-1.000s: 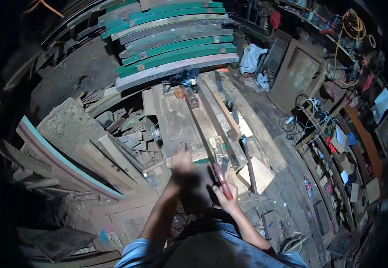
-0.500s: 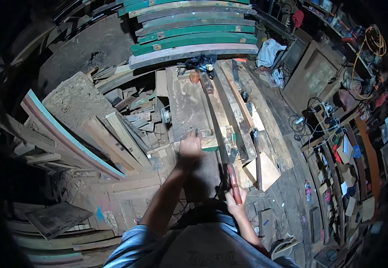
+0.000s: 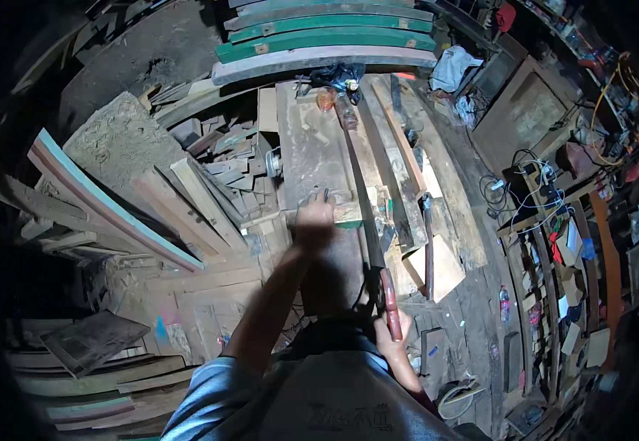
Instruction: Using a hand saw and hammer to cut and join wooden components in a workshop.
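Pulled back toward the body since a half-second ago, the right hand (image 3: 391, 332) now sits low beside the person's chest, its fingers clenched around the reddish handle of a long hand saw (image 3: 363, 213), while the left hand (image 3: 313, 218) stays pressed, fingers spread, on a small wooden block (image 3: 338, 212) atop the workbench (image 3: 308, 147). Curved green and grey boards (image 3: 327, 37) stack across the far end of the bench. Left of the bench, a heap of offcuts (image 3: 216, 169) and a teal-edged plank (image 3: 106, 198) crowd the floor. Long timber strips (image 3: 400, 158) run along the bench's right side, just beside the saw blade, which stretches away from the person across the block's right end. A pale square board (image 3: 441, 268) lies near the right hand. An orange bottle (image 3: 325, 98) rests at the bench's far end.
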The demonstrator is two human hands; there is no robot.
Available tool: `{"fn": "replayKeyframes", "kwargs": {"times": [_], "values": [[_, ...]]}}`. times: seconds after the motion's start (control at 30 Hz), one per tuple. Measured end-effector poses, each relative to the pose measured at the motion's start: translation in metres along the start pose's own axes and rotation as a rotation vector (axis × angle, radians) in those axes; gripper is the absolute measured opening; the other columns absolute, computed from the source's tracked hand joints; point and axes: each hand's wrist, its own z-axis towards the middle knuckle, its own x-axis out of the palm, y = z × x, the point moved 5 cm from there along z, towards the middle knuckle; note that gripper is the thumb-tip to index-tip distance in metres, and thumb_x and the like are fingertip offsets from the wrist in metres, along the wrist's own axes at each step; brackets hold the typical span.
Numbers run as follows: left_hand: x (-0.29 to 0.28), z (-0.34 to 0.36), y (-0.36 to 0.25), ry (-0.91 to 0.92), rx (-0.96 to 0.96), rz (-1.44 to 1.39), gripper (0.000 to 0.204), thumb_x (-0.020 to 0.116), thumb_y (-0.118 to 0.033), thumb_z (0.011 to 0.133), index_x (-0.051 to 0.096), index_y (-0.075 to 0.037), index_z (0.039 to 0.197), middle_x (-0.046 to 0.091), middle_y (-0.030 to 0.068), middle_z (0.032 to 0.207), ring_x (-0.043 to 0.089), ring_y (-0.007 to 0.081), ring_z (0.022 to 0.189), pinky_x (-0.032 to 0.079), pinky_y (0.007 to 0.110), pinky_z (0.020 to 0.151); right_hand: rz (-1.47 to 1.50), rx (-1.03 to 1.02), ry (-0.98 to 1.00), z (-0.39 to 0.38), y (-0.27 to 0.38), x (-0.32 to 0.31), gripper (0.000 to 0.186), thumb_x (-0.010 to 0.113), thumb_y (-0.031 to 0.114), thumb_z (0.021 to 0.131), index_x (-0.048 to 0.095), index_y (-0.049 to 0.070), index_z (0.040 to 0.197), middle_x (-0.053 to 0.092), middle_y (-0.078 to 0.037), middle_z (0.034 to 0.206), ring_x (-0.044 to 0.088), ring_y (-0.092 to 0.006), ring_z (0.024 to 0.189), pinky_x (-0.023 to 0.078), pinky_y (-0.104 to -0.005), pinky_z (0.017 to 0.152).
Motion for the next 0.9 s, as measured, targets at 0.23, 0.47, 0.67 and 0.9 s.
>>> {"fn": "replayKeyframes", "kwargs": {"times": [0.23,0.47,0.67,0.9], "values": [[-0.001,0.007,-0.006,0.157,-0.051,-0.118,0.043,0.063,-0.019,0.075,0.066,0.001,0.113,0.064,0.0278,0.12,0.065,0.0419,0.107,0.057,0.049,0.086,0.121,0.014,0.012,0.09,0.006,0.036,0.029,0.066,0.005,0.082,0.043,0.006,0.065,0.042,0.001,0.059,0.04,-0.0097,0.054,0.034,-0.0312,0.052],[0.006,0.0,0.001,0.084,-0.033,-0.012,0.044,0.071,-0.028,0.074,0.067,-0.001,0.109,0.065,0.0253,0.114,0.066,0.0397,0.104,0.058,0.048,0.08,0.05,0.007,0.008,0.009,0.004,0.006,0.026,0.065,-0.002,0.076,0.042,0.004,0.066,0.04,-0.002,0.061,0.041,-0.0123,0.056,0.036,-0.032,0.054],[-0.007,0.005,-0.007,0.012,0.053,-0.081,0.057,0.075,-0.036,0.066,0.068,0.001,0.109,0.066,0.0271,0.105,0.067,0.0399,0.09,0.058,0.047,0.074,0.138,-0.087,-0.013,0.106,0.013,0.037,0.027,0.065,0.003,0.081,0.043,0.005,0.066,0.04,-0.001,0.059,0.039,-0.0105,0.055,0.034,-0.0326,0.052],[0.002,0.004,0.002,0.091,-0.047,-0.035,0.045,0.07,-0.029,0.07,0.068,0.0,0.104,0.065,0.0264,0.111,0.066,0.0397,0.098,0.058,0.048,0.079,0.045,0.002,0.018,0.002,0.005,0.007,0.023,0.062,-0.002,0.077,0.044,0.004,0.066,0.045,-0.002,0.062,0.045,-0.0098,0.059,0.037,-0.0293,0.055]]}}
